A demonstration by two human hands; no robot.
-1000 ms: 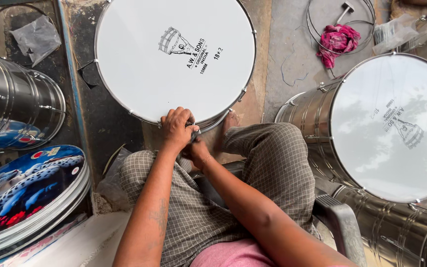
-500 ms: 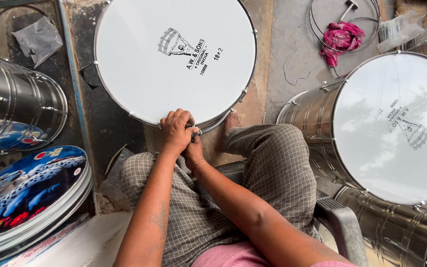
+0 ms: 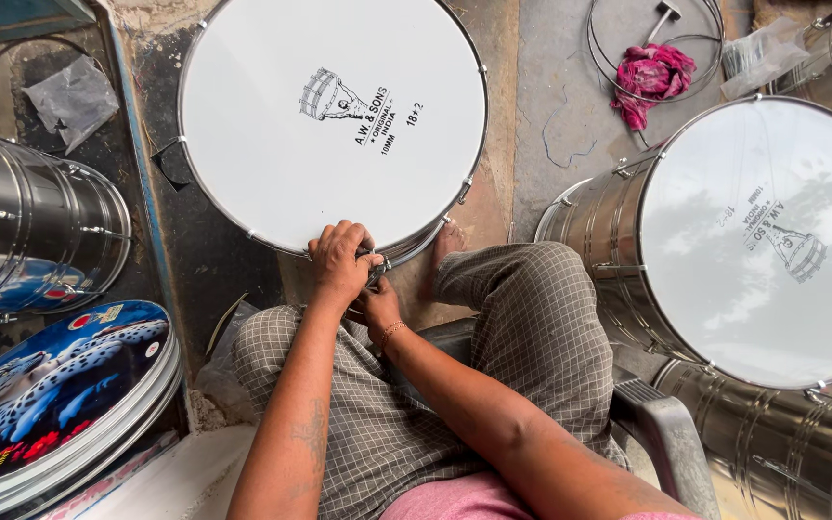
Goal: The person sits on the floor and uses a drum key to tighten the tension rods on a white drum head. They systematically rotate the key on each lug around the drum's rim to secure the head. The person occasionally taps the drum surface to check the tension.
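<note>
A large drum with a white head (image 3: 329,125) stands on the floor in front of my knees. My left hand (image 3: 339,260) rests on its near rim, fingers curled over a small metal fitting (image 3: 376,268) at the hoop. Just below it, my right hand (image 3: 377,303) grips the same spot from underneath; what it holds is mostly hidden by the left hand. I sit on a grey plastic chair (image 3: 666,438) in checked trousers, one bare foot (image 3: 447,241) against the drum's shell.
A second white-headed steel drum (image 3: 753,241) stands at right, with more steel shells (image 3: 792,453) below it. A bare steel shell (image 3: 31,231) lies at left, printed drum heads (image 3: 60,385) stacked below. A pink rag (image 3: 657,77) and wire hoops lie at the top right.
Both hands have stayed on the drum's near rim with only slight shifts of the fingers. The view has shifted a little.
</note>
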